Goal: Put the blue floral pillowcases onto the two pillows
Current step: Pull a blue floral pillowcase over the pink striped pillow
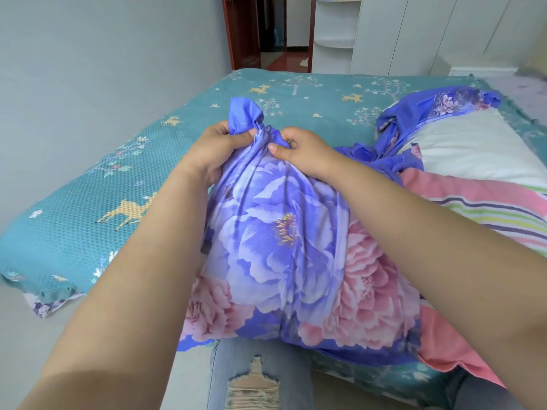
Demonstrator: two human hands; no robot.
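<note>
you've got the first pillow [284,253] inside its blue floral pillowcase at the bed's near edge, your left hand [220,150] and right hand [302,150] both pinching its bunched open end, while the second pillow [470,155] lies only partly covered beside it.

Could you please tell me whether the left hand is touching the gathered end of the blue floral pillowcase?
Touching. The head view shows the left hand gripping the bunched neck of the pillowcase, thumb pressed into the folds.
</note>
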